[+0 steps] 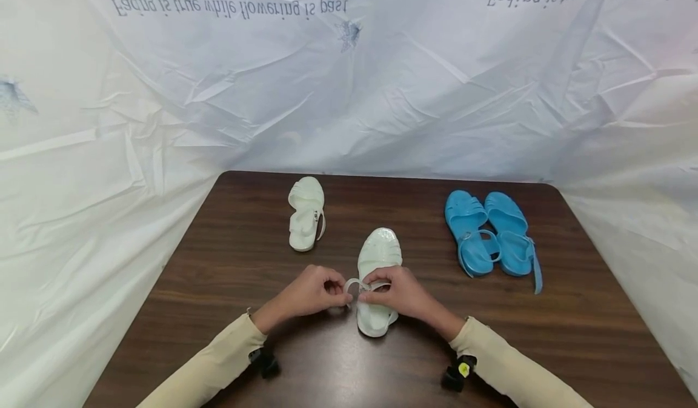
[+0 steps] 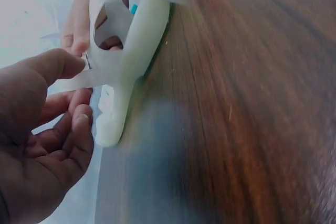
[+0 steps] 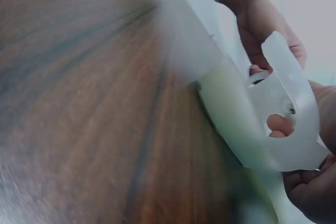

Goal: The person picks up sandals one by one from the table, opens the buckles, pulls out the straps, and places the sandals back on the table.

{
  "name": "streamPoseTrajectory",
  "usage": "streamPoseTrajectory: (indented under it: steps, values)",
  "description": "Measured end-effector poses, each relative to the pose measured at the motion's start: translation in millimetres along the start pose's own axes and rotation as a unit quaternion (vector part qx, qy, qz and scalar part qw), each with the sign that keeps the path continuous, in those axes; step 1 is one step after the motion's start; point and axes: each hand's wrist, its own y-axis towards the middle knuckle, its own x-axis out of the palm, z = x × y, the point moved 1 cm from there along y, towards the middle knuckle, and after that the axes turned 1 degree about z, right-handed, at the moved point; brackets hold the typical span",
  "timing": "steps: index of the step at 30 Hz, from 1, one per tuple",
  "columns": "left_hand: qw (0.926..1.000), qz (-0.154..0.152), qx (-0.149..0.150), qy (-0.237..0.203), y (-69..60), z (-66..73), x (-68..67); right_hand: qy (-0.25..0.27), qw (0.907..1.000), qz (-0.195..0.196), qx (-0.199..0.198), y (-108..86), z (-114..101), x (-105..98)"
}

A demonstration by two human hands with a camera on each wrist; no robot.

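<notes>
A white sandal [image 1: 380,247] lies on the brown table, toe pointing away from me. My left hand [image 1: 319,291] pinches the free end of its ankle strap [image 1: 353,282] between thumb and fingers, left of the sandal. Over the sandal's middle, my right hand [image 1: 398,290] grips the strap near the small metal buckle, mostly covered by the fingers in the head view. The strap arches up in a loop between both hands. In the right wrist view, a metal stud shows on the white strap piece [image 3: 294,82]. The left wrist view has the sandal's sole [image 2: 134,51] edge-on against the table.
Another white sandal [image 1: 306,211] lies farther back on the left. A pair of blue sandals [image 1: 462,205] sits at the right, the outer one's strap hanging loose. White plastic sheeting [image 1: 349,105] surrounds the dark wood-grain table [image 1: 240,232].
</notes>
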Motion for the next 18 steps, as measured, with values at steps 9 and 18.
streamPoseTrajectory:
  steps: [9,18]
  values:
    - [0.9984,-0.048,-0.008,0.028,1.0,-5.1,-1.1,-0.001,1.0000,-0.004,0.004,0.4,3,-12]
    - [0.9980,0.012,-0.010,0.061,9.1,0.6,4.8,-0.011,0.9998,-0.004,0.014,-2.7,1,-22]
